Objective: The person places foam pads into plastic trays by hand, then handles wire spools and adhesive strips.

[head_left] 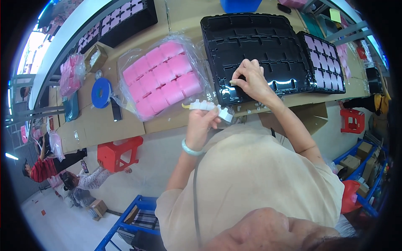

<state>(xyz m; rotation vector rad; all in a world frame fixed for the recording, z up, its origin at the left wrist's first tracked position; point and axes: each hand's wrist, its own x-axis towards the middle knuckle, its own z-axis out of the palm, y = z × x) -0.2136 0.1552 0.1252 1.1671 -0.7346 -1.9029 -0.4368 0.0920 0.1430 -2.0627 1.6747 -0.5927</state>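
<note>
Beige fabric of the person's shirt [259,175] fills the foreground. Above it, the left hand [200,121] pinches a strip of small white pieces [208,107] at the table edge. Right hand [250,79] presses closed fingertips into a compartment of the black tray [255,46], beside a bag of pink blocks [161,79].

- Under my right hand [251,81], the black moulded plastic tray [255,54] is glossy and smooth, catching the light.
- My left hand [201,121] holds a strip of small white plastic pieces [211,108], smooth with a slight sheen.
- The clear crinkled plastic bag [161,77] shines over matt pink blocks.
- The brown cardboard table cover [100,121] looks matt.
</note>
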